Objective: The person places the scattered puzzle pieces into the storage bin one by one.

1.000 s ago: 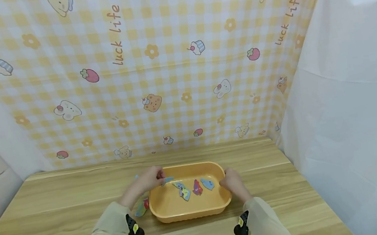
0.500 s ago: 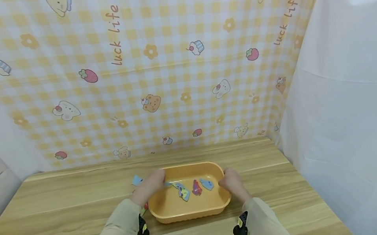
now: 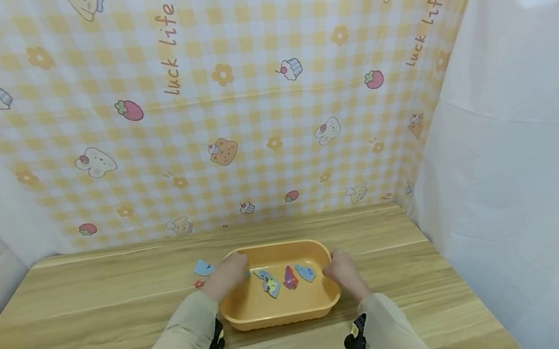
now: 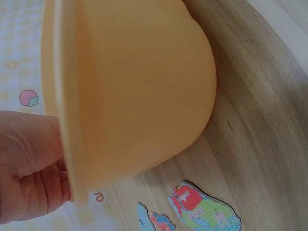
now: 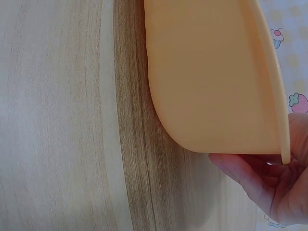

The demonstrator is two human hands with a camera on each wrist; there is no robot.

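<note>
"Background and surface, for the list?"

"Checked cloth, yellow and white, printed with cupcakes and strawberries, hung behind a wood-grain worktop; white sheet hung along the worktop's right edge."

"Main holder?"

"One orange-yellow tray, oblong, round-cornered, set near the worktop's back edge and well apart from its left edge."

"Contents of the tray?"

"Flat printed items: one blue piece, placed near the tray's right edge; one red-and-purple piece, just beside it; blue-and-yellow piecework, further left, whether single or overlapped cannot be told. One blue strip is seen towards the back left corner."

"Outside it?"

"Off the tray's left edge, one blue fragment and one red scrap are laid on the worktop. By the left wrist view, a red-and-green piece is added there, lying flat."

"Hands?"

"Right hand: tray's right edge gripped between fingers and thumb. Left hand: held over the tray's left edge, just beside the blue strip; fingertips hidden, so whether anything is pinched cannot be told"
</note>
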